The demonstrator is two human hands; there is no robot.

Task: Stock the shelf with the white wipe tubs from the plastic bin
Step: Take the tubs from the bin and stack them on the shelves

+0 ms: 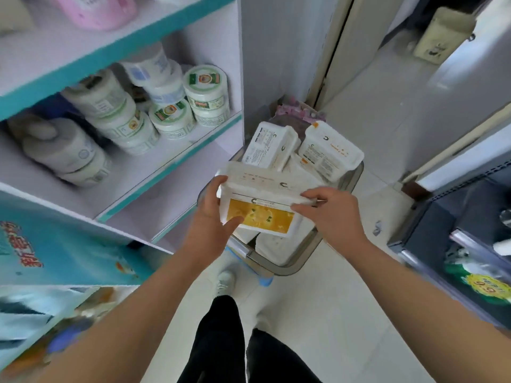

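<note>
Shop aisle, pale tile floor [318, 313] — shelf [171, 158] at left.
Both hands grasp one white wipe tub [262, 200] above the plastic bin [293, 265] — left hand [213, 217], right hand [331, 214].

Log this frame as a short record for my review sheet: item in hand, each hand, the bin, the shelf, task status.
item in hand: white wipe tub with a yellow label, held above the bin
left hand: grips the tub's left end
right hand: pinches the tub's right edge
plastic bin: on the floor, with other white tubs inside
shelf: to the person's left, carries stacked round jars
task status: the held tub is not yet on the shelf
</note>
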